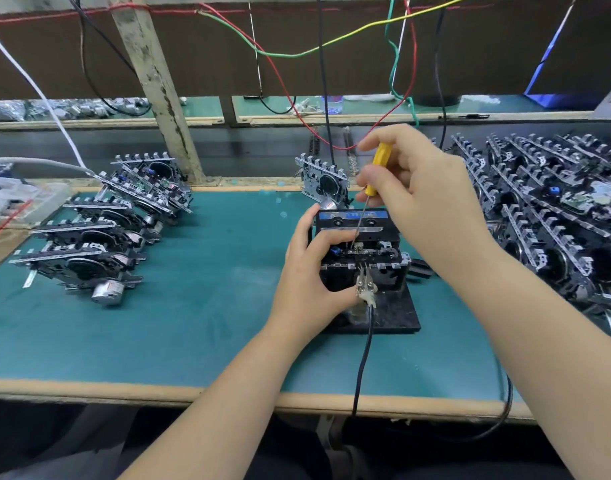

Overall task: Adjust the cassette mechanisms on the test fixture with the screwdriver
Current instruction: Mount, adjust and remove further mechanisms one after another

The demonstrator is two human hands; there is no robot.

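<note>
Across the green desk (pixel 200 327) two groups of cassette mechanisms are laid out: a large heap (pixel 553 216) is piled at the right, and a smaller, neater batch (pixel 103 237) is set out at the left. Which group is finished cannot be told for certain, though the tidy left batch is judged to be the adjusted units, so much of the work is probably left. Near the middle, the test fixture (pixel 383 313) is placed on its dark base, with one mechanism (pixel 363 254) mounted in it and a cassette (pixel 352 218) seated at the back; another mechanism (pixel 323 180) is stood upright just behind. A clip on a black cable (pixel 364 351) is attached at the front.

The left hand (pixel 311 271) is wrapped around the fixture's left side, thumb on top, so the unit is clenched steady. The right hand (pixel 411 188) is raised above, wrist bent, and the yellow-handled screwdriver (pixel 375 174) is pinched in its fingertips, the shaft slanted down so that the tip is set into the mechanism's top. An adjustment is judged to be under way.
</note>
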